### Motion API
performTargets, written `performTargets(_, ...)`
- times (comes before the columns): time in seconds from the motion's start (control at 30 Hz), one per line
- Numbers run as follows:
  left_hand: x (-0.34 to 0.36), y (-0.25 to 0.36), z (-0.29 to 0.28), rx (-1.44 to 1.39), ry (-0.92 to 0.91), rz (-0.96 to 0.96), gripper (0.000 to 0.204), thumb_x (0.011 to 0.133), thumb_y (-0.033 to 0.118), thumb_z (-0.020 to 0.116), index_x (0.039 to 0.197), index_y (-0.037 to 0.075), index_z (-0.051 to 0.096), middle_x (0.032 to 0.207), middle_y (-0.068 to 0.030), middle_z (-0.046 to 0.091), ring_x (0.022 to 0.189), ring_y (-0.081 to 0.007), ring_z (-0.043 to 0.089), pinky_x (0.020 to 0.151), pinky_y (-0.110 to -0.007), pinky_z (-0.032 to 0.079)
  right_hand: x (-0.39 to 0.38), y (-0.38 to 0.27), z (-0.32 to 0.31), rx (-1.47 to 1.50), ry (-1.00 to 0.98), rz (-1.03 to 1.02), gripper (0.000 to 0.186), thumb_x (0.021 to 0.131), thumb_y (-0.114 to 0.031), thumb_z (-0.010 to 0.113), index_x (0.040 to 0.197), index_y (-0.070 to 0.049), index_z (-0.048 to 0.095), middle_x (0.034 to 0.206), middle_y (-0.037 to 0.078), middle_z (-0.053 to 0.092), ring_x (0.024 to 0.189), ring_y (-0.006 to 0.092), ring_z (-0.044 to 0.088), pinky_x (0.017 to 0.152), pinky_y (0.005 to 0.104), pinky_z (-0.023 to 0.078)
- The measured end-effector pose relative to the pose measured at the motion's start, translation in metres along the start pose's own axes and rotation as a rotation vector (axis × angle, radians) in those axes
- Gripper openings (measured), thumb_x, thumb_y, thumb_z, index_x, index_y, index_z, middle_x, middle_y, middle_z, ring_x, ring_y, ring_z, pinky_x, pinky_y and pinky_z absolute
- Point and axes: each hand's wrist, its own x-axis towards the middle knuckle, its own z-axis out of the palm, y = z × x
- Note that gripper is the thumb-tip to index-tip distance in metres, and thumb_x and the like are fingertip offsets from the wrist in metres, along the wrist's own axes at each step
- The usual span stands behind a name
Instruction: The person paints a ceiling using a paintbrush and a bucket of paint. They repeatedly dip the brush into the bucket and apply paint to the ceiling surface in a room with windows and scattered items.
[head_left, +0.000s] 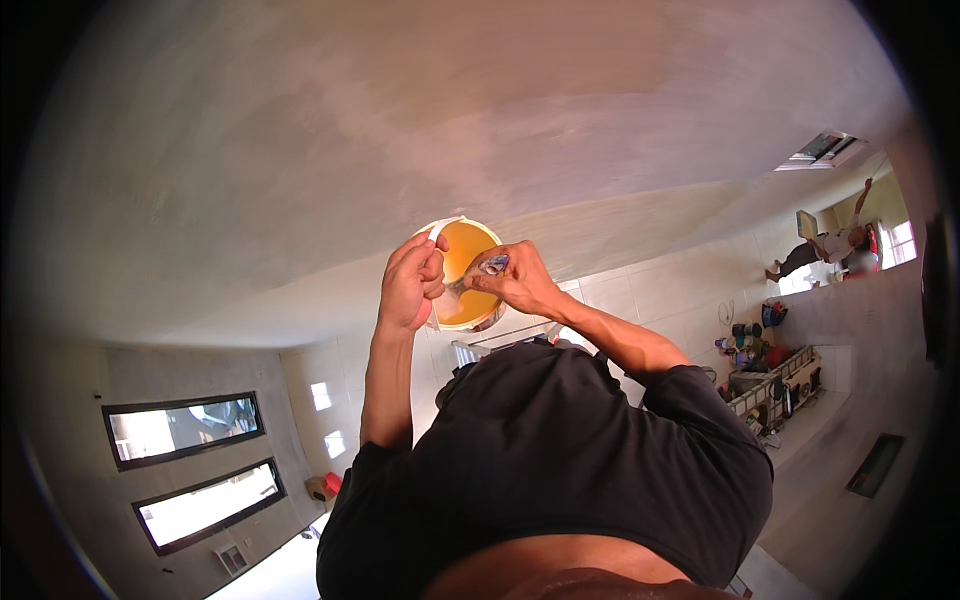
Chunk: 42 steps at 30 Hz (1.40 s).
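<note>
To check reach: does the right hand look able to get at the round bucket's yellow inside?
Probably yes: the right hand is over the open bucket; the left hand holds the curved white handle opposite, leaving this side free.

We see a smooth, plastic-looking bucket [474, 238], a matt cloth shirt [590, 450] with soft folds, and a broad plaster-like surface [450, 110], matt and faintly streaked.

The person wears a black T-shirt [580, 460], its matte cloth softly creased, with a broad, rounded neckline [560, 533]. The short, loose sleeves [710, 405] match in black; below them, forearms [391, 385], left hand [410, 282] and right hand [522, 280] are bare.
</note>
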Motion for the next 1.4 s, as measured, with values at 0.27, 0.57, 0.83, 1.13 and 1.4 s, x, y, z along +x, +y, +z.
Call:
performTargets(0.27, -0.002, -0.006, 0.001, -0.073, 0.081, 0.017, 0.017, 0.100, 0.016, 0.041, 0.099, 0.002, 0.052, 0.057, 0.0065, 0.027, 0.043, -0.0029, 0.020, 0.041, -0.022, 0.016, -0.024, -0.003, -0.072, 0.116, 0.127, -0.040, 0.023, 0.080, -0.016, 0.076, 0.092, 0.003, 0.074, 0.072, 0.005, 0.068, 0.063, 0.0088, 0.057, 0.058, 0.0241, 0.045)
performTargets(0.57, -0.015, -0.008, -0.031, -0.065, 0.211, 0.068, 0.017, 0.101, 0.017, 0.041, 0.102, 0.004, 0.052, 0.055, 0.0072, 0.025, 0.042, -0.0037, 0.018, 0.040, -0.022, 0.016, 0.001, 0.051, -0.176, 0.316, 0.743, -0.219, 0.027, 0.085, -0.017, 0.076, 0.104, 0.002, 0.072, 0.079, 0.002, 0.067, 0.072, 0.0072, 0.058, 0.065, 0.0218, 0.046)
performTargets(0.83, -0.032, 0.011, -0.050, 0.021, 0.347, 0.047, 0.018, 0.102, 0.021, 0.041, 0.100, 0.007, 0.053, 0.055, 0.0084, 0.027, 0.041, -0.0030, 0.018, 0.039, -0.021, 0.015, 0.056, 0.127, -0.245, 0.333, 1.061, -0.309, 0.024, 0.084, -0.014, 0.077, 0.102, 0.000, 0.073, 0.084, 0.000, 0.069, 0.075, 0.0069, 0.058, 0.066, 0.0213, 0.047)
performTargets(1.13, -0.058, 0.014, -0.074, -0.044, 0.433, 0.086, 0.018, 0.102, 0.022, 0.042, 0.098, 0.008, 0.052, 0.055, 0.0085, 0.026, 0.040, -0.0030, 0.017, 0.038, -0.022, 0.015, 0.044, 0.157, -0.329, 0.086, 1.680, -0.317, 0.021, 0.086, -0.013, 0.073, 0.102, 0.002, 0.071, 0.077, 0.002, 0.068, 0.065, 0.0099, 0.056, 0.061, 0.0267, 0.047)
performTargets(1.4, -0.065, 0.003, -0.081, -0.084, 0.547, 0.066, 0.017, 0.102, 0.022, 0.043, 0.099, 0.008, 0.052, 0.054, 0.0083, 0.026, 0.040, -0.0034, 0.018, 0.038, -0.022, 0.016, 0.108, 0.104, -0.093, -0.374, 1.222, -0.464, 0.033, 0.076, -0.012, 0.075, 0.106, -0.002, 0.068, 0.080, 0.013, 0.065, 0.071, 0.0310, 0.062, 0.066, 0.0398, 0.049)
